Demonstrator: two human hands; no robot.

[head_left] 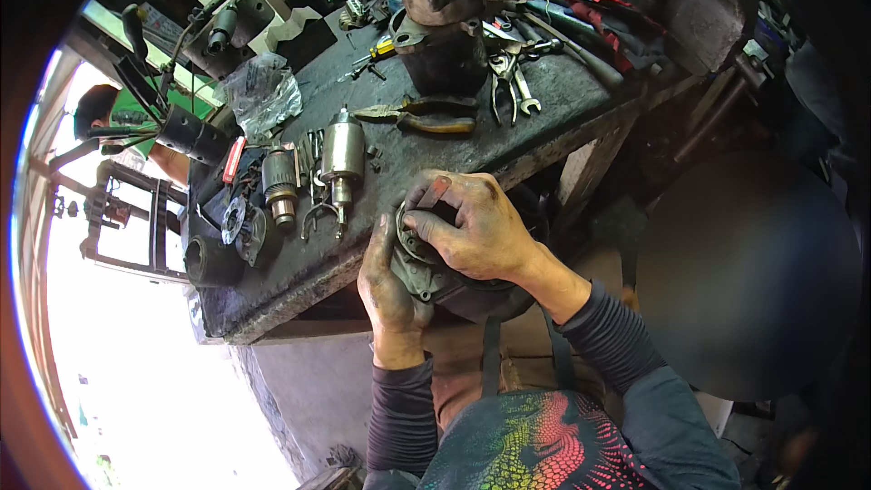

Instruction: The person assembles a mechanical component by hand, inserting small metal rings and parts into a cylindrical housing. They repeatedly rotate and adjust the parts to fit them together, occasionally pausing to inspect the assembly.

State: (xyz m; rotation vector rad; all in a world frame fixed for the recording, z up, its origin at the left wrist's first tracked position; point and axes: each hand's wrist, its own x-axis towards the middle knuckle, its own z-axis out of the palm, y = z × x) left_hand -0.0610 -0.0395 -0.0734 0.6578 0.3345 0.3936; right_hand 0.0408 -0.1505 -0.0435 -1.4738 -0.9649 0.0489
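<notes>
Just off the bench's near edge, my left hand (390, 290) is wrapped round the side of a grey cast-metal housing (415, 274) with a round opening. Over that opening, the bent fingers of my right hand (476, 222) pinch a small flat reddish-brown strip (438, 189). Its lower end is hidden by my fingers, so I cannot tell whether it touches the metal. Both hands are smudged with dark grease. On the bench nearby lie a silver solenoid (343, 150), a starter armature or drive piece (279, 183) and pliers (426, 116).
The dark workbench (313, 286) carries a large metal housing (445, 59), wrenches (524, 91), a yellow screwdriver (379, 49), a clear plastic bag (261, 95) and a round end cover (243, 222). A round dark surface (748, 277) stands at right. Another person (100, 113) is at far left.
</notes>
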